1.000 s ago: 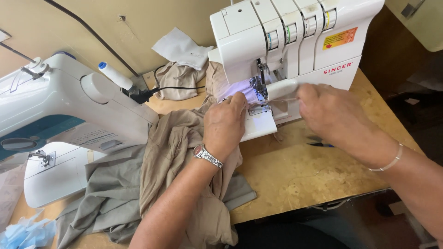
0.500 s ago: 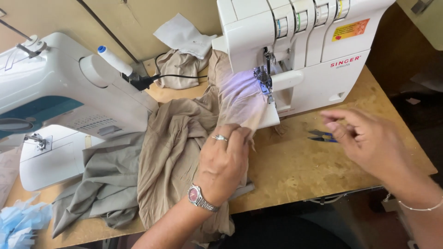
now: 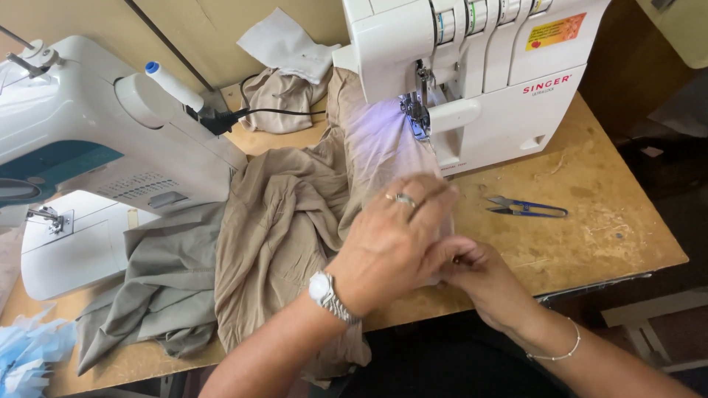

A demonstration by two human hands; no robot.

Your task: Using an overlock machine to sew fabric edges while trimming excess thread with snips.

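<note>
The left hand point(image 3: 394, 239) lies flat, fingers spread, pressing down on the beige fabric point(image 3: 287, 221) near the front edge of the wooden bench point(image 3: 590, 228); a ring sits on one finger and a silver watch on the wrist. The right hand point(image 3: 472, 276) is tucked just under and beside it, at about 4 o'clock from the left hand, its fingers curled and pinching the edge of the same fabric. The fabric runs from the hands up toward 12 o'clock, where its lit end lies under the presser foot of the white overlock machine point(image 3: 479, 74). At 9 o'clock from the hands the cloth bunches in folds, partly over a grey garment point(image 3: 158, 287) that hangs from under a white and teal sewing machine point(image 3: 96, 140). A small pair of blue-handled thread snips point(image 3: 527, 208) lies on the bare bench at 2 o'clock from the hands, well apart from both.
</note>
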